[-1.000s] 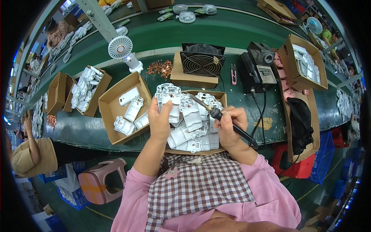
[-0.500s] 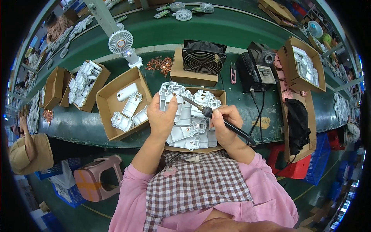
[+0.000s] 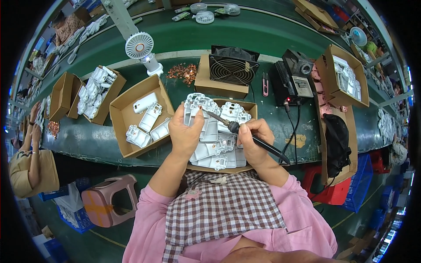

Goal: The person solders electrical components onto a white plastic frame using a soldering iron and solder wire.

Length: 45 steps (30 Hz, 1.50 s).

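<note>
My left hand (image 3: 186, 131) grips a white plastic housing (image 3: 191, 107), thumb near its upper end, where a small copper-coloured piece (image 3: 200, 107) shows. In my right hand (image 3: 256, 142) is a soldering iron (image 3: 233, 127), held like a pen with its tip pointing left at the housing, by that copper piece; whether it touches, I cannot tell. Below both hands a cardboard box (image 3: 255, 109) holds several more white housings (image 3: 206, 151). Left of it, another cardboard box (image 3: 127, 154) contains several housings (image 3: 150, 116) lying loose.
A small white fan (image 3: 139, 45) and a pile of copper-coloured pieces (image 3: 182, 72) are at the back. A black fan (image 3: 232, 69) stands on a cardboard box. To the right are tweezers (image 3: 265, 84), a black soldering station (image 3: 289, 79) and its cables. A co-worker (image 3: 33, 168) is at far left.
The view has shifted slightly. My hands keep nearly the same pose with housing and soldering iron. The co-worker at the left now has both arms reaching toward the bench.
</note>
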Available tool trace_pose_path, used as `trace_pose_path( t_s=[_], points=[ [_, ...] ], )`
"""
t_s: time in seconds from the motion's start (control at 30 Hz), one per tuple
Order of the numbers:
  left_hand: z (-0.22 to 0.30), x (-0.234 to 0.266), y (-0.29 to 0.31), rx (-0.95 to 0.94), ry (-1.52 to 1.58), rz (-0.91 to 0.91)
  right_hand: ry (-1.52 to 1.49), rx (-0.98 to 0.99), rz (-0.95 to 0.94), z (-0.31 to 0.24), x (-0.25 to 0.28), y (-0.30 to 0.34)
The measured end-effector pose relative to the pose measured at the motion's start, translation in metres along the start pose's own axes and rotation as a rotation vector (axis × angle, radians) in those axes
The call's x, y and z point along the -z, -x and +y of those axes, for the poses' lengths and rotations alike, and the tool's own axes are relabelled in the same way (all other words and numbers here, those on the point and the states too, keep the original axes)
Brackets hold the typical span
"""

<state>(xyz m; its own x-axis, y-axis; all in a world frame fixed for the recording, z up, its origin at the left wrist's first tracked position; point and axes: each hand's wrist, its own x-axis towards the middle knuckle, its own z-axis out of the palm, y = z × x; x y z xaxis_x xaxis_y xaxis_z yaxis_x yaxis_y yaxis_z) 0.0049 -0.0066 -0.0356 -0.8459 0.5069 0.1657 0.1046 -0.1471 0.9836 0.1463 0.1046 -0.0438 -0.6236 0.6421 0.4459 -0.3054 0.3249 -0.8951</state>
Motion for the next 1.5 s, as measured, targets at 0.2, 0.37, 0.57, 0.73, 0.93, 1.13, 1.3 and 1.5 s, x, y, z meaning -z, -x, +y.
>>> trace_pose_path(
  t_s=[0.2,0.37,0.57,0.73,0.93,1.13,1.3,1.5],
  points=[
    [-0.0014,0.0014,-0.0007,0.011,-0.022,-0.014,-0.003,-0.006,0.008,0.001,-0.0006,0.0],
    [0.0013,0.001,-0.0004,0.002,-0.041,-0.017,0.016,0.007,0.015,-0.0012,-0.001,-0.0003],
    [-0.0019,0.0019,0.0012,0.04,-0.046,-0.041,-0.104,-0.06,0.089,-0.0047,-0.0015,-0.0013],
    [0.0005,0.0,0.0016,0.037,-0.038,-0.048,-0.122,-0.076,0.081,-0.0052,-0.0025,-0.0015],
    [0.0047,-0.0004,0.0022,0.037,-0.113,-0.055,-0.099,-0.064,0.064,-0.0042,-0.0024,-0.0018],
    [0.0046,-0.0008,0.0025,0.015,-0.089,-0.06,-0.115,-0.101,0.067,-0.0066,-0.0041,-0.0014],
    [0.0054,-0.0017,0.0027,-0.01,-0.115,-0.056,-0.099,-0.088,0.063,-0.0052,-0.0037,-0.0017],
    [0.0078,-0.0036,0.0029,-0.028,-0.09,-0.082,-0.313,0.01,0.19,-0.0011,0.0013,0.004]
  ],
)
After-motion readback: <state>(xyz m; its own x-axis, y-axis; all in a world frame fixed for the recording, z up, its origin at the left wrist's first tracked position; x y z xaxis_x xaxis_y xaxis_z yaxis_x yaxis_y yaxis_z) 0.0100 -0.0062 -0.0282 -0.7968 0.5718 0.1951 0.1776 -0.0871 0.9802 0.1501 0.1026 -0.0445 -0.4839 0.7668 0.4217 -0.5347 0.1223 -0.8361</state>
